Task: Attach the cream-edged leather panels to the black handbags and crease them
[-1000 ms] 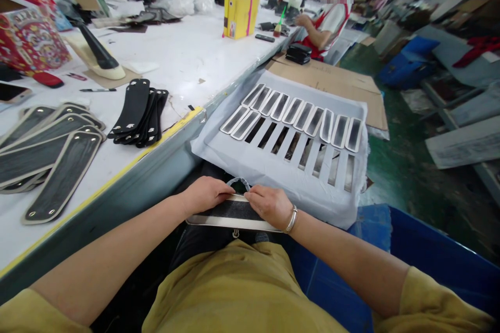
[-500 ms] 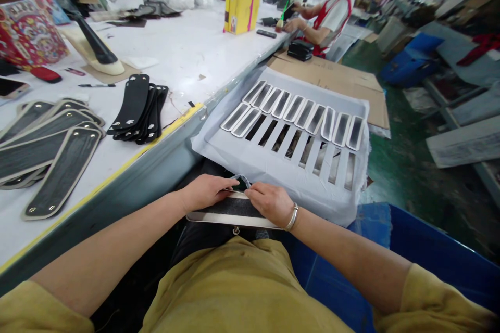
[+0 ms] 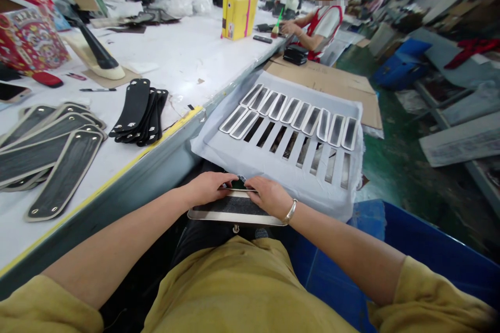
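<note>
A long dark strap piece with a pale border (image 3: 230, 212) lies across my lap. My left hand (image 3: 209, 187) presses on its far left edge and my right hand (image 3: 269, 195) on its far right edge, fingertips nearly meeting over a thin strip (image 3: 239, 183) held between them. Just beyond my hands hangs a grey cloth-covered board (image 3: 250, 164) with a row of slots; several similar small pieces (image 3: 291, 112) lie lined up on it.
On the white table (image 3: 187, 57) to the left lie large bordered pieces (image 3: 58, 166), a fan of black straps (image 3: 140, 112), a shoe last (image 3: 96, 54) and a yellow box (image 3: 239, 14). A person (image 3: 318, 23) works farther along. A blue bin (image 3: 422, 255) is at right.
My fingertips have drawn closer together and flattened the thin strip onto the piece's far edge; its raised loop is gone. The view shifted slightly.
</note>
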### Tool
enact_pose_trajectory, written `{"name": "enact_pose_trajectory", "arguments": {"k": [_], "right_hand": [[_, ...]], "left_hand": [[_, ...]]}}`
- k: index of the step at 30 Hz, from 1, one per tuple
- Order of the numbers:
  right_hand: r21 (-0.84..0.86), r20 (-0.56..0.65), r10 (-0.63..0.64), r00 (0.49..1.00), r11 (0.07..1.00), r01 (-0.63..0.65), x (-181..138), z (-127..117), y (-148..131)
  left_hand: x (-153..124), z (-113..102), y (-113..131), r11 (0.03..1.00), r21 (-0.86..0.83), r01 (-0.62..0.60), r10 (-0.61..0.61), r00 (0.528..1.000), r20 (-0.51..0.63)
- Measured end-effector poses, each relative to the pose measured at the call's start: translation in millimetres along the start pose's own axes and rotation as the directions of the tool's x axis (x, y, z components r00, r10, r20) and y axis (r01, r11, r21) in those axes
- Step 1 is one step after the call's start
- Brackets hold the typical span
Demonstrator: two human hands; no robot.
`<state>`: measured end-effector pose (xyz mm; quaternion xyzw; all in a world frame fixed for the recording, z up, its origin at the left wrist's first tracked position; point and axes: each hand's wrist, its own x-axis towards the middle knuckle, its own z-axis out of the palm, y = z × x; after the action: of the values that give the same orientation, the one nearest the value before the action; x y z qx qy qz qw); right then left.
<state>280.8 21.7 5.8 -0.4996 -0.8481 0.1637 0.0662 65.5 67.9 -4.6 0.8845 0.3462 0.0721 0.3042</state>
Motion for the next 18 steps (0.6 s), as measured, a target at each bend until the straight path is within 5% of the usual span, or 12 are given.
{"name": "enact_pose_trajectory", "arguments": {"k": [8,18], "right_hand": [[0.009,-0.067,-0.027,0.997,1.000,0.028,-7.2,0.8,-0.7],[-0.065,0.016,-0.036,0.999,0.997,0.037,-3.2,-4.0,3.1]], "left_hand": [[-3.4,6.4,-1.8,0.979,0.162,-0.121,0.128,0.991,-0.037],[0.5,0.0,3.8,0.998,0.048,-0.047,0.046,0.999,0.019]]}}
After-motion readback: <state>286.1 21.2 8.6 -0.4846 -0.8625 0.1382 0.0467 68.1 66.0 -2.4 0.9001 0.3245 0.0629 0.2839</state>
